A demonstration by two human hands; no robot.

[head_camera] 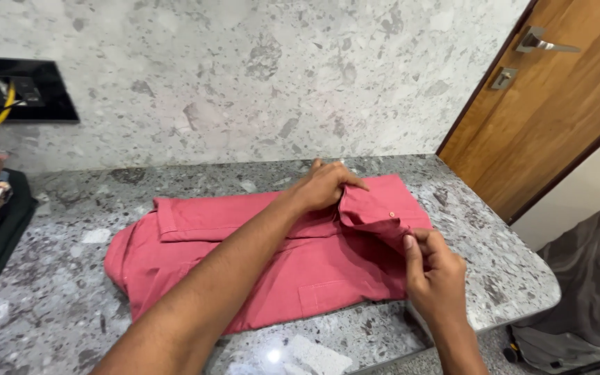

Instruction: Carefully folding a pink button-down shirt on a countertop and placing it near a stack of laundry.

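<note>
My left hand [324, 186] presses flat on the red shirt [258, 257] — my right hand [433, 271] pinches its cuff [376, 212] — spread over the speckled counter [57, 292].

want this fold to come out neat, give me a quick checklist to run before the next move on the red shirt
1. Left hand pinning the collar end of the red shirt: ok, it presses down on the cloth.
2. Right hand has a grip on the placket edge by the small button: ok, fingertips pinch the fabric.
3. Shirt lies fully on the stone counter: ok, no part hangs over the edge.
4. Folded sleeve lies flat across the top: ok.
5. Left end of the shirt smooth: not ok, it bunches into a rounded lump.
6. Buttons below the collar fastened: cannot tell, only one shows.
</note>
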